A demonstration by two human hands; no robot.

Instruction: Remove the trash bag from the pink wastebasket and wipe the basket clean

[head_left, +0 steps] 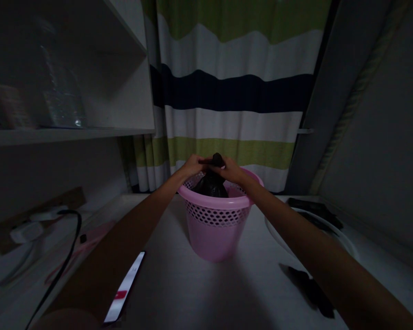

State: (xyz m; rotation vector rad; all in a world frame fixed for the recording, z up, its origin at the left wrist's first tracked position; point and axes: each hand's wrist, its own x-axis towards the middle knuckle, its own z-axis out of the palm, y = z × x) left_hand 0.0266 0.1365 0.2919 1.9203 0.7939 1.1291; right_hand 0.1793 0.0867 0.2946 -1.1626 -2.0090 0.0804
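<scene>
A pink plastic basket (215,233) with a perforated band below its rim stands upright on the white tabletop. Inside it sits a black plastic bag (211,185), its gathered top rising above the rim. My left hand (193,165) is closed on the bag's top from the left. From the right, my right hand (231,170) grips the same gathered part, close against the left. A dark tuft of the bag sticks up between the hands. Some fingertips are hidden behind the bag, and the dim light blurs details.
A lit phone (126,288) lies at front left, near a black cable (70,256) and a power strip (48,214). At right are a round white-rimmed tray or lid (273,231) and black pieces (311,291). A shelf (117,132) holding a clear bottle (60,91) overhangs the left; a striped curtain (234,123) hangs behind.
</scene>
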